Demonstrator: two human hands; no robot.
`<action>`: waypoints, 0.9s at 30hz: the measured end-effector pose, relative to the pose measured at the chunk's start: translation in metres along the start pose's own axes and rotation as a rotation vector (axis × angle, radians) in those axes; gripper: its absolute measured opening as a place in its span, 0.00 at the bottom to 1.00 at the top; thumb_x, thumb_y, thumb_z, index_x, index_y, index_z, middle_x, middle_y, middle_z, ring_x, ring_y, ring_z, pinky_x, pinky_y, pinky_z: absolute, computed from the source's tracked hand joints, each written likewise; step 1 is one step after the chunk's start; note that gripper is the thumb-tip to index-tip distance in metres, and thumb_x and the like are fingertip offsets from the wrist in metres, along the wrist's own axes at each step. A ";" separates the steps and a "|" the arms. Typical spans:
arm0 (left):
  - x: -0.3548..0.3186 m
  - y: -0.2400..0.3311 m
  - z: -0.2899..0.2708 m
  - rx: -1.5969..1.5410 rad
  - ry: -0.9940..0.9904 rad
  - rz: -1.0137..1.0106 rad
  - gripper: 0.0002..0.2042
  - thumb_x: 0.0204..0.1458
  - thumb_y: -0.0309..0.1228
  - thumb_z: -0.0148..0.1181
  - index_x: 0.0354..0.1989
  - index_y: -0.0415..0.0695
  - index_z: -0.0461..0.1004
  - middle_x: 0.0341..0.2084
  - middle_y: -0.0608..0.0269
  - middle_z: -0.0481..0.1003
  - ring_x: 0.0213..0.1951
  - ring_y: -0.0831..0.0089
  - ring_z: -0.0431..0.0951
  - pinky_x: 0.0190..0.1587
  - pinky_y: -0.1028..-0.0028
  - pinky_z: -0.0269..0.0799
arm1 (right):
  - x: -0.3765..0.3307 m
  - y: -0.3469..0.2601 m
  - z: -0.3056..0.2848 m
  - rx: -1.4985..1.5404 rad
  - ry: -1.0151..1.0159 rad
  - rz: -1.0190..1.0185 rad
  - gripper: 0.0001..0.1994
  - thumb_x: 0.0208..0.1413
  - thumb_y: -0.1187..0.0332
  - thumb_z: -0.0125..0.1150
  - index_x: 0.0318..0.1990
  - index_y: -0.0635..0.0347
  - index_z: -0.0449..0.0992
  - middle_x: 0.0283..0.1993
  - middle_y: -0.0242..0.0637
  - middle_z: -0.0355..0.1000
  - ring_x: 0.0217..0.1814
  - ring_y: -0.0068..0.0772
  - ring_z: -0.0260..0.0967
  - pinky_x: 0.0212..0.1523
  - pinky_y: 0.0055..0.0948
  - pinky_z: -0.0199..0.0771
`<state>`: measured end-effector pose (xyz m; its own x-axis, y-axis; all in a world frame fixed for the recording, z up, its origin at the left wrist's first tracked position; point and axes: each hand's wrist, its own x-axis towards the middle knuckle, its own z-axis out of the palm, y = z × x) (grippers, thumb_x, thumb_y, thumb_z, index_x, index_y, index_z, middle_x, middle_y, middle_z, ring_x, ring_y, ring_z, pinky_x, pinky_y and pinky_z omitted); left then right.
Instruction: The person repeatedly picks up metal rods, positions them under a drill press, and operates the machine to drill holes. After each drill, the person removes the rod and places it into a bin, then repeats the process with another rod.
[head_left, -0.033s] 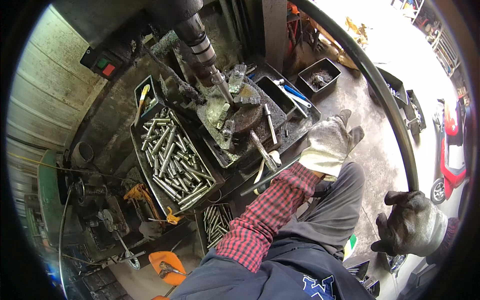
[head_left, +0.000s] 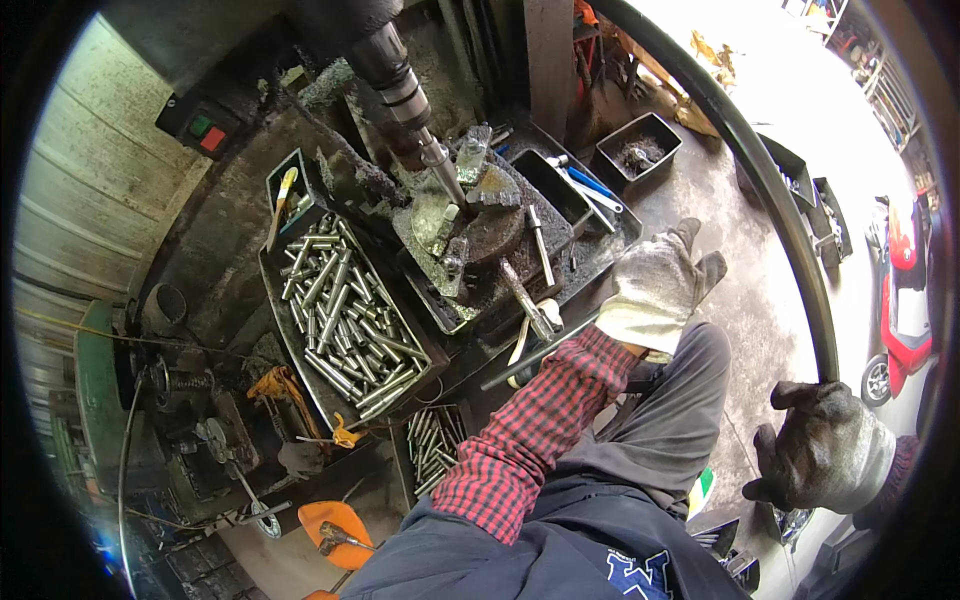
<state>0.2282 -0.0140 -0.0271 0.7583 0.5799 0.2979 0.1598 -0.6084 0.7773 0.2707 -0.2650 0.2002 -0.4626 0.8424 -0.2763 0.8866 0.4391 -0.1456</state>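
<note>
My gloved left hand (head_left: 662, 282) is closed round a dark thin bar (head_left: 540, 354), which runs under the glove beside the machine table; most of its fingers are hidden. At the right, my gloved right hand (head_left: 825, 450) curls around the lower end of a long black lever (head_left: 790, 220). Ahead stands a drill press spindle (head_left: 405, 95). Its tool (head_left: 443, 168) points down at a clamping fixture (head_left: 490, 245) covered in oily chips. A metal pin (head_left: 540, 245) and a thicker handle (head_left: 527, 300) stick out from the fixture.
Left of the fixture is a tray (head_left: 432, 378) heaped with metal pins; a smaller bin (head_left: 408, 470) holds more. A brush (head_left: 283, 200) lies in a small box. Wrenches (head_left: 598, 197) rest by the table. A black bin (head_left: 640, 150) and a red vehicle (head_left: 905, 320) stand right.
</note>
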 end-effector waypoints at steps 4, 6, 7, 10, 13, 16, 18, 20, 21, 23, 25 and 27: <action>-0.003 -0.004 -0.004 -0.061 -0.029 0.001 0.31 0.64 0.57 0.71 0.63 0.42 0.86 0.49 0.41 0.89 0.50 0.42 0.90 0.57 0.51 0.85 | 0.010 -0.002 0.011 0.026 0.040 0.126 0.25 0.60 0.48 0.81 0.54 0.56 0.84 0.42 0.34 0.81 0.47 0.51 0.81 0.57 0.59 0.85; -0.002 -0.002 -0.004 0.027 -0.051 -0.005 0.32 0.64 0.59 0.67 0.64 0.45 0.85 0.48 0.45 0.89 0.49 0.46 0.91 0.55 0.53 0.86 | 0.012 -0.001 0.016 -0.011 0.004 0.048 0.24 0.61 0.49 0.81 0.54 0.57 0.84 0.40 0.33 0.80 0.45 0.46 0.80 0.56 0.57 0.86; -0.002 0.000 -0.004 0.041 -0.067 -0.021 0.32 0.64 0.59 0.67 0.64 0.46 0.85 0.48 0.45 0.90 0.49 0.47 0.91 0.54 0.53 0.86 | 0.013 0.000 0.019 0.028 0.007 0.091 0.23 0.62 0.50 0.81 0.53 0.58 0.84 0.38 0.33 0.79 0.43 0.44 0.80 0.57 0.56 0.86; -0.001 0.001 -0.003 0.091 -0.084 -0.035 0.32 0.65 0.60 0.65 0.65 0.47 0.85 0.48 0.46 0.90 0.49 0.48 0.91 0.54 0.53 0.86 | 0.014 0.002 0.027 0.146 0.031 0.137 0.22 0.64 0.51 0.78 0.53 0.58 0.83 0.36 0.32 0.78 0.42 0.42 0.81 0.59 0.56 0.85; -0.001 -0.001 0.001 0.122 -0.045 0.010 0.31 0.66 0.60 0.64 0.65 0.47 0.85 0.48 0.47 0.90 0.47 0.49 0.92 0.53 0.53 0.86 | 0.015 0.006 0.033 0.328 -0.075 0.217 0.22 0.67 0.48 0.74 0.54 0.58 0.83 0.34 0.33 0.79 0.42 0.45 0.82 0.65 0.57 0.83; -0.001 -0.005 0.007 0.115 -0.031 0.009 0.31 0.66 0.60 0.64 0.64 0.47 0.85 0.47 0.47 0.90 0.46 0.49 0.92 0.52 0.53 0.87 | 0.018 0.007 0.035 0.351 -0.062 0.223 0.23 0.66 0.47 0.74 0.53 0.58 0.82 0.32 0.33 0.78 0.40 0.44 0.82 0.64 0.55 0.83; 0.000 -0.005 0.010 0.121 -0.033 -0.007 0.30 0.66 0.59 0.63 0.63 0.48 0.86 0.46 0.47 0.90 0.46 0.49 0.92 0.50 0.53 0.87 | 0.021 0.007 0.031 0.266 0.006 0.196 0.24 0.65 0.47 0.75 0.53 0.59 0.82 0.29 0.33 0.78 0.38 0.43 0.82 0.63 0.52 0.84; 0.000 -0.004 0.012 0.124 -0.008 -0.005 0.28 0.67 0.58 0.63 0.61 0.47 0.86 0.43 0.48 0.90 0.45 0.50 0.92 0.48 0.54 0.87 | 0.024 0.004 0.023 0.185 0.075 0.173 0.25 0.63 0.46 0.75 0.52 0.60 0.81 0.27 0.32 0.77 0.36 0.42 0.82 0.61 0.50 0.85; 0.001 -0.003 0.012 0.149 -0.035 -0.027 0.27 0.67 0.59 0.63 0.60 0.49 0.87 0.42 0.48 0.90 0.44 0.48 0.92 0.49 0.53 0.87 | 0.024 0.003 0.016 0.151 0.059 0.130 0.25 0.62 0.46 0.76 0.50 0.60 0.81 0.25 0.32 0.76 0.34 0.42 0.82 0.59 0.49 0.86; 0.001 -0.001 0.013 0.137 -0.011 -0.043 0.25 0.67 0.60 0.65 0.56 0.52 0.88 0.41 0.48 0.90 0.43 0.44 0.91 0.50 0.50 0.86 | 0.021 0.002 0.001 0.161 0.066 0.117 0.25 0.59 0.47 0.78 0.48 0.60 0.80 0.22 0.32 0.73 0.30 0.41 0.80 0.54 0.47 0.87; 0.001 -0.002 0.013 0.252 -0.066 -0.011 0.23 0.70 0.57 0.60 0.50 0.49 0.87 0.37 0.50 0.89 0.39 0.50 0.91 0.44 0.52 0.86 | 0.016 -0.001 -0.012 0.134 0.090 0.108 0.25 0.45 0.45 0.78 0.39 0.57 0.78 0.18 0.30 0.67 0.25 0.40 0.73 0.44 0.46 0.78; 0.002 -0.004 0.015 0.212 -0.030 0.042 0.23 0.72 0.55 0.57 0.42 0.48 0.87 0.33 0.52 0.89 0.35 0.53 0.92 0.38 0.53 0.86 | 0.008 -0.006 -0.018 0.119 0.178 0.119 0.26 0.31 0.43 0.79 0.30 0.53 0.77 0.15 0.28 0.60 0.20 0.39 0.65 0.34 0.46 0.69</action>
<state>0.2386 -0.0190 -0.0379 0.7848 0.5375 0.3085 0.2552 -0.7338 0.6296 0.2616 -0.2549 0.2159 -0.3381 0.9324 -0.1278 0.9234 0.3024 -0.2362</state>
